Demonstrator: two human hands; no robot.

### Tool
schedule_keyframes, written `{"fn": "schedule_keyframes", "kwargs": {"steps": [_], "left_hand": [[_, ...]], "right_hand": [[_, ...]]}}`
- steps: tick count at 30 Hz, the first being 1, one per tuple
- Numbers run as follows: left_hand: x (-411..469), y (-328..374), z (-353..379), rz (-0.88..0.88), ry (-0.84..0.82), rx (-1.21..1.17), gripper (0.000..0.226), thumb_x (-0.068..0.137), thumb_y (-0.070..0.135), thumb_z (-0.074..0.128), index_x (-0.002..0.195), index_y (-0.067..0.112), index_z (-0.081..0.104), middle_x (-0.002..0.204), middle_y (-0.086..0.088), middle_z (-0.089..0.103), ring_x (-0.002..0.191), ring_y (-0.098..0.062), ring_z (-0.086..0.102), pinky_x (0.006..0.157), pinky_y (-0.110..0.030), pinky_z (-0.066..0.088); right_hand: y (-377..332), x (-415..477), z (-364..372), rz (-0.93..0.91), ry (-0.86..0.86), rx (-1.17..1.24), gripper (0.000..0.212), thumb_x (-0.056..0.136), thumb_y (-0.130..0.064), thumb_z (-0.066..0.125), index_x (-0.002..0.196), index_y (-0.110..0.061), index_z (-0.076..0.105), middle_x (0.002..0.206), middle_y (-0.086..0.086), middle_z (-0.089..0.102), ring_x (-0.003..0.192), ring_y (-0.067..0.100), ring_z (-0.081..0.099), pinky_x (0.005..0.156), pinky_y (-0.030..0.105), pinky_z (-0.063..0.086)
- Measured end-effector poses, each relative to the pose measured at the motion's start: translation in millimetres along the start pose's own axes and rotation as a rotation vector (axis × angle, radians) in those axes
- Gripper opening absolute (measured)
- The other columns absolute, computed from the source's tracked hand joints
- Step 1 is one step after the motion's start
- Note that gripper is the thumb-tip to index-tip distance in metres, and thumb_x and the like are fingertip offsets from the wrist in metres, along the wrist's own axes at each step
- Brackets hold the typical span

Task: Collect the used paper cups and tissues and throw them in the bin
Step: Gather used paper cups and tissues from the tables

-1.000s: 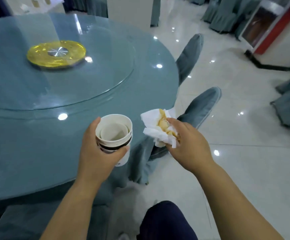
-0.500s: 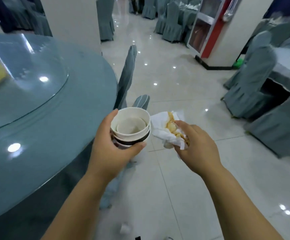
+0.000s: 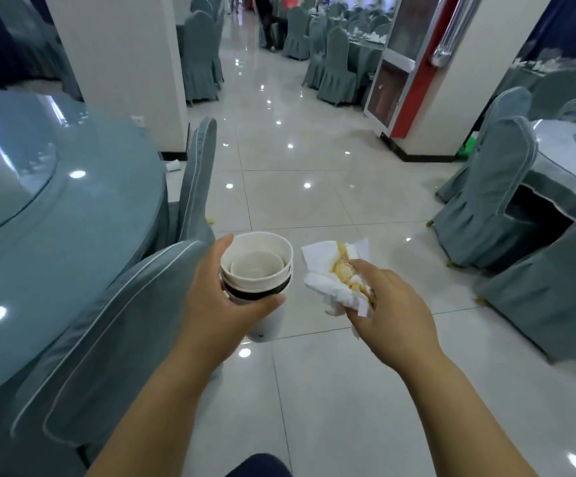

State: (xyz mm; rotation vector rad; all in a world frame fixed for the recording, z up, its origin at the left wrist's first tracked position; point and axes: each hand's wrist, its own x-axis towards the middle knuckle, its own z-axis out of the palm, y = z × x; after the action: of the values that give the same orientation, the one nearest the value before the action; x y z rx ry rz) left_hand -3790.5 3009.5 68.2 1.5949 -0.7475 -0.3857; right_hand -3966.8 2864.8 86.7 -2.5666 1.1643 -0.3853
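My left hand (image 3: pixel 217 301) grips a stack of white paper cups (image 3: pixel 257 266) nested inside one another, with a dark band around the side. My right hand (image 3: pixel 388 308) is closed on crumpled white tissues (image 3: pixel 331 287) smeared with yellow food scraps. Both hands are held out in front of me over the tiled floor, a short gap between them. No bin shows in the head view.
A round table (image 3: pixel 38 242) with a blue-grey cloth and glass turntable lies to my left, covered chairs (image 3: pixel 107 332) beside it. Another table (image 3: pixel 568 166) and covered chairs (image 3: pixel 486 201) stand at the right. A white pillar (image 3: pixel 118 63) and a red-framed cabinet (image 3: pixel 407 63) flank the open tiled aisle ahead.
The view has swung right, away from the left table and toward the aisle. Both hands keep their hold on the cups and tissues and stay in front of me.
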Motion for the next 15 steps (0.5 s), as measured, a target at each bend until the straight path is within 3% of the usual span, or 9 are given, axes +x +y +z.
{"fn": "schedule_keyframes", "kwargs": {"steps": [3,6,15], "left_hand": [[44,-8,31,0.009,-0.007,0.018,0.096,0.051,0.038,0.089,0.135,0.038,0.041,0.125,0.014,0.054,0.112,-0.008,0.055,0.096,-0.042,0.050],[102,-19,59,0.018,0.009,0.043,0.100,0.048,0.048,0.085,0.136,0.039,0.039,0.128,0.013,0.050,0.114,-0.012,0.053,0.096,-0.043,0.050],[322,-39,123,0.015,0.024,0.066,0.100,0.050,0.049,0.085,0.136,0.043,0.034,0.129,0.012,0.047,0.116,-0.014,0.051,0.096,-0.045,0.049]], "right_hand": [[24,48,0,-0.002,-0.003,-0.010,0.056,0.088,-0.034,0.057,0.140,-0.035,0.037,0.120,-0.005,0.056,0.103,0.019,0.053,0.078,0.034,0.048],[46,110,3,-0.007,-0.004,-0.020,0.056,0.088,-0.035,0.057,0.140,-0.035,0.037,0.119,-0.004,0.056,0.102,0.018,0.054,0.078,0.035,0.050],[80,335,5,-0.022,0.026,-0.022,0.052,0.089,-0.034,0.056,0.139,-0.035,0.038,0.117,-0.005,0.057,0.102,0.018,0.054,0.078,0.036,0.050]]}}
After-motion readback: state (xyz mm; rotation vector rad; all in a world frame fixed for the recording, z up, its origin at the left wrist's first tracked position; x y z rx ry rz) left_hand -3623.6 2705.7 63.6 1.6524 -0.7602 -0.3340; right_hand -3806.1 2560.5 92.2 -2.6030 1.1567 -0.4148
